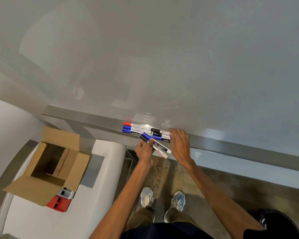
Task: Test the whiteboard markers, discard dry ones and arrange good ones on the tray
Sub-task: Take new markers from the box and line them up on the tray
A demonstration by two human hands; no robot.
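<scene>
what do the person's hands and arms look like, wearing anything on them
The left hand and right hand are bare: no gloves, rings or watch visible. The left forearm and right forearm are uncovered; a dark sleeve shows only at the right arm's top.

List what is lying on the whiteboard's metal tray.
On the tray lie a red-capped marker, two blue-capped markers beside it, and black-capped markers further right. The right hand covers their right ends, so anything under it cannot be seen.

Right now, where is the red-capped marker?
Head view, centre: the red-capped marker lies on the tray, nearest the whiteboard, just behind two blue-capped markers.
</scene>
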